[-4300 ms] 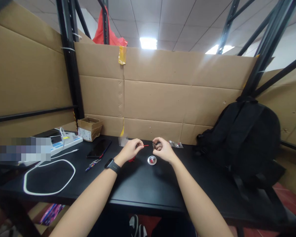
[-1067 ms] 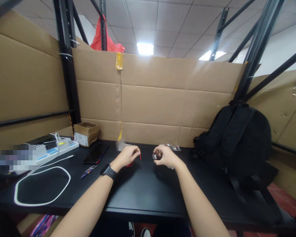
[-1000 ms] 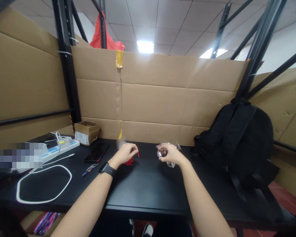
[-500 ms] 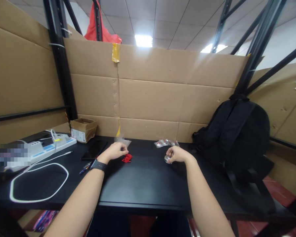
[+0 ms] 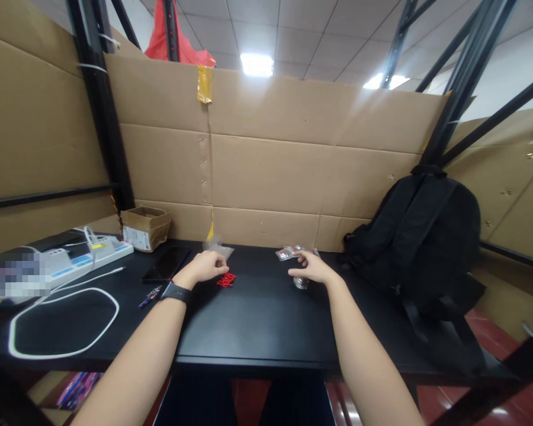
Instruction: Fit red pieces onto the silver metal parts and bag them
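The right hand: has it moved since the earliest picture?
Yes, to the right: against the black backpack, the right hand now sits closer to it.

From one head-worn camera, the worktop (image 5: 255, 331) is viewed forward and downward from close above. The cardboard wall (image 5: 266, 177) is faced at twelve o'clock, with the ceiling (image 5: 293, 29) caught over it; the hands (image 5: 206, 266) are framed at eight and four o'clock of centre.

"What's on the black surface (image 5: 257, 322)?"
"On my feed, a heap of red cord (image 5: 226, 280), a shiny round piece (image 5: 301, 283), clear packets (image 5: 286, 254), a backpack (image 5: 435, 254)."
"Left side?"
"I see a phone (image 5: 163, 265), keychain (image 5: 150, 297), white cable (image 5: 12, 334), power strip (image 5: 114, 256), cardboard box (image 5: 156, 231)."
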Demonstrator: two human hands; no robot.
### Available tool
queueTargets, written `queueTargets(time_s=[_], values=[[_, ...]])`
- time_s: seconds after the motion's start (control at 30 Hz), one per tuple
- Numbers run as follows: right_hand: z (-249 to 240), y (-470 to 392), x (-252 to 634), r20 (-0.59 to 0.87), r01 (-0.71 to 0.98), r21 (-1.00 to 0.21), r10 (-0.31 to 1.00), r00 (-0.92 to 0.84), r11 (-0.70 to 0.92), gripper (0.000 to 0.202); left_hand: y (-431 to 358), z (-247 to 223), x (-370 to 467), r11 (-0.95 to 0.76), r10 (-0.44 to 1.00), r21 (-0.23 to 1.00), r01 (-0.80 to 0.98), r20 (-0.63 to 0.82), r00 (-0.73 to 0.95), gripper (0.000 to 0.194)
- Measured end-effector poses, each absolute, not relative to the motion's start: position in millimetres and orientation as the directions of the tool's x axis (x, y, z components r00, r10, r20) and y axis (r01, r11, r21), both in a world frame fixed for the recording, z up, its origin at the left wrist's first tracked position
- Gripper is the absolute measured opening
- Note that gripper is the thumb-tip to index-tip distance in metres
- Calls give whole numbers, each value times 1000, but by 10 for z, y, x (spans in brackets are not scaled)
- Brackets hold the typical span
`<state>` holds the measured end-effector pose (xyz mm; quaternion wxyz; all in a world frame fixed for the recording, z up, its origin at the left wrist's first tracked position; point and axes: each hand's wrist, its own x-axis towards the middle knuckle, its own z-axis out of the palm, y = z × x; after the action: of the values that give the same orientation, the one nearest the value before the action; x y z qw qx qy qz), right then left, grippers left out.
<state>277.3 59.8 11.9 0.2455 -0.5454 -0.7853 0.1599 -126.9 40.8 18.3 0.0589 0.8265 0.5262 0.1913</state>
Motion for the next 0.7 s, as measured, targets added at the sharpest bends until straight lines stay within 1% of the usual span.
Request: queueTargets(time_s=[0.03,0.07,0.1,0.17,0.23,0.4,0.47,0.63,0.7], values=[[101,626,2745,272,779,-505,925,-264,371,59,407,182,-1266,-444,891,308,841,254,377,24],[85,658,2715,298,795,-483,922,-246,368,51,405,184,-1262,-450,888,318,834,255,382,24],[72,693,2686,293,820,-455,928,-232,348,47,402,187,-1256,-455,886,327,828,261,384,23],[52,763,2635,235,863,-412,949,-209,292,49,391,205,-1240,-462,880,334,822,290,377,20],[37,820,2597,190,873,-403,959,-212,273,51,374,233,-1219,-467,871,328,821,331,363,18],[18,855,2561,157,881,-400,966,-207,254,54,335,289,-1168,-497,844,300,815,384,374,21],[25,837,2567,178,885,-381,960,-216,269,51,331,289,-1150,-513,833,295,806,396,386,21],[49,792,2524,290,871,-289,903,-317,398,37,328,259,-1028,-567,795,261,781,423,435,20],[53,786,2458,312,881,-251,895,-319,401,43,307,246,-919,-596,767,221,772,441,466,20]])
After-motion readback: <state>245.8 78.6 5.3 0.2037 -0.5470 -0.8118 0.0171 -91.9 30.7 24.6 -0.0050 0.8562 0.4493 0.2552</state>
